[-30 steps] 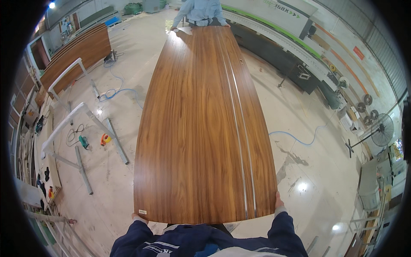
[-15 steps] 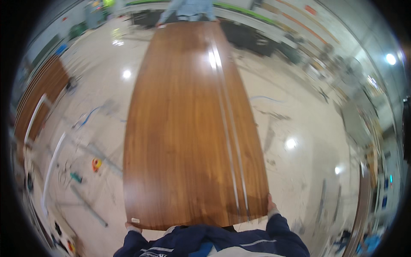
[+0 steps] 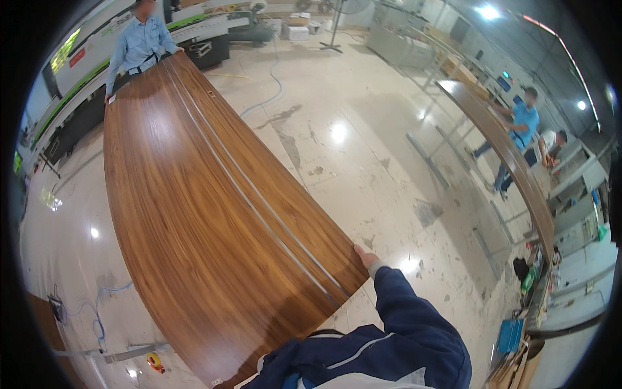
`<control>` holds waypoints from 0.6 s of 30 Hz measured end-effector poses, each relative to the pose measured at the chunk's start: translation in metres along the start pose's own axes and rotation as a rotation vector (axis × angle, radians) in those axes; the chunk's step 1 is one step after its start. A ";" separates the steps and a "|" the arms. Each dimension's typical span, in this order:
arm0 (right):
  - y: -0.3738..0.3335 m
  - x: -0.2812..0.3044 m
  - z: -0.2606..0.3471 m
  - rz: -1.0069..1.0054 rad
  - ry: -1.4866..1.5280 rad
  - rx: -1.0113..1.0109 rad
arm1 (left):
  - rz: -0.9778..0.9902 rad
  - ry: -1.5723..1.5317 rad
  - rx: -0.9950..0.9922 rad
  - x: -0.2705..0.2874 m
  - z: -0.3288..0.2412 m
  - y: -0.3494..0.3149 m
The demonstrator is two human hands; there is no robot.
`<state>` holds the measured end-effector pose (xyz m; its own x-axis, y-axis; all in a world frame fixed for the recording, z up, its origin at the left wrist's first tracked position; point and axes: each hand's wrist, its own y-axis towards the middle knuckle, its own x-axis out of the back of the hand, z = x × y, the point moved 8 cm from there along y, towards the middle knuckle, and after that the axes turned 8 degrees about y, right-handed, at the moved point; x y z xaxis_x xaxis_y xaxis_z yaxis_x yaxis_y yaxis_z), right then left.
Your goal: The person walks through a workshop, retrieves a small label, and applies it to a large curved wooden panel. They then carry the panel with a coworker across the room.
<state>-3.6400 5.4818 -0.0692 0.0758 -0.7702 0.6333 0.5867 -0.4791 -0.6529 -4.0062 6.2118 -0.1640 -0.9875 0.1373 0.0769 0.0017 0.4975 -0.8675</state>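
Observation:
A large brown wood-grain door panel (image 3: pixel 214 214) stretches from my waist toward the far left, with two silver strips running along its right side. Small holes show close to its far right edge. My right hand (image 3: pixel 367 255) is closed on the panel's near right corner, thumb on the top face and the other fingers hidden. My left hand is out of sight; the near left corner runs to the lower rim beside my jacket. At the far end, a co-worker (image 3: pixel 141 44) in a light blue shirt has a hand at each corner.
On the right, another long brown panel (image 3: pixel 499 139) rests raised, with two people beyond it. A blue hose (image 3: pixel 275 81) and a yellow-orange roll (image 3: pixel 155 362) lie on the floor (image 3: pixel 389 188). A long machine (image 3: pixel 194 29) stands behind the co-worker; a fan stand (image 3: pixel 334 32) is farther right.
My view has swung right, so the panel now slants to the far left and the right-hand workers show. My left hand has dropped out of view; my right hand keeps its corner.

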 end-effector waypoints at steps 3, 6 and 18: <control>-0.013 0.007 -0.033 0.033 0.131 -0.017 | 0.023 0.046 0.002 0.008 0.003 -0.007; -0.030 0.019 -0.052 0.015 0.160 -0.035 | 0.032 0.079 -0.005 0.011 -0.002 -0.006; -0.127 0.023 -0.140 -0.094 0.244 -0.150 | 0.094 0.138 -0.012 0.040 -0.063 0.032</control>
<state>-3.8256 5.4662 -0.0298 -0.1798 -0.7894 0.5869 0.4548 -0.5958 -0.6620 -4.0356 6.2869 -0.1580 -0.9521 0.2993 0.0631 0.0956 0.4871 -0.8681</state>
